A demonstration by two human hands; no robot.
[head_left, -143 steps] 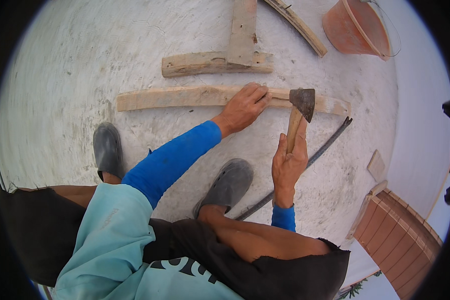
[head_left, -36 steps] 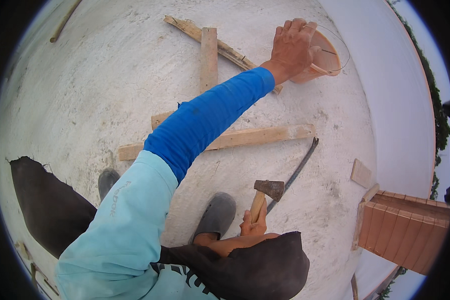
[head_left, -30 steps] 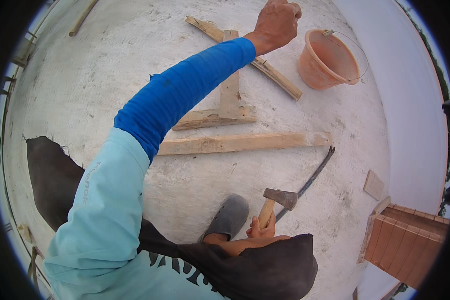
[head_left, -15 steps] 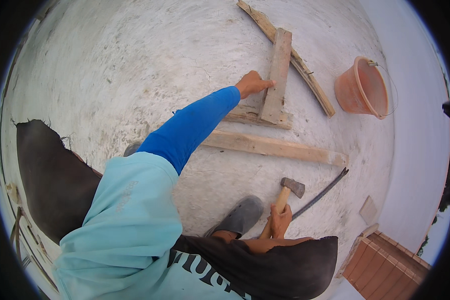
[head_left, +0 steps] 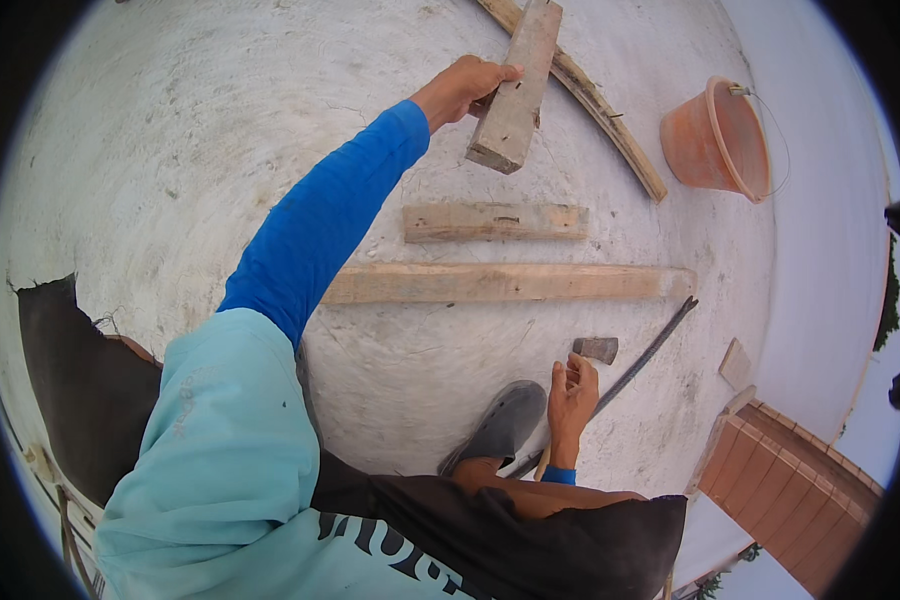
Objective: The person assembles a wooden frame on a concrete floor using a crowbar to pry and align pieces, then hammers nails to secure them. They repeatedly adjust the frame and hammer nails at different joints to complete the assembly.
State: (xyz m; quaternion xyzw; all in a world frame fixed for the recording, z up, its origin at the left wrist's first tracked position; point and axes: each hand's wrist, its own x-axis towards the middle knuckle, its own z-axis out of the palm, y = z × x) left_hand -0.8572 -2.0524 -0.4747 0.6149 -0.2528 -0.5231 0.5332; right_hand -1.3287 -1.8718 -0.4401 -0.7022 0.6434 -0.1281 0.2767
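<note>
My left hand (head_left: 467, 88) is closed around a thick wooden plank (head_left: 520, 92), holding it up at a slant above the floor. Its near end is raised and faces me. Below it lies a short wooden block (head_left: 496, 222), and nearer still a long wooden beam (head_left: 510, 283); both rest crosswise. By my right foot, my right hand (head_left: 573, 398) hovers over a hatchet, fingers loosely bent and apart. The hatchet head (head_left: 597, 349) shows beyond the fingertips; most of the handle is hidden by the hand. Alongside it lies a dark pry bar (head_left: 642, 362).
A narrow, split wooden strip (head_left: 600, 112) lies diagonally at the far side. An orange bucket (head_left: 692, 145) with a wire handle stands at the right by the white wall (head_left: 820, 200). Near right are a loose tile (head_left: 736, 364) and a brown tiled ledge (head_left: 780, 490).
My left hand has lifted the plank off the short block and moved it away and left. My right hand has let go of the hatchet handle, and the hatchet lies on the floor.
</note>
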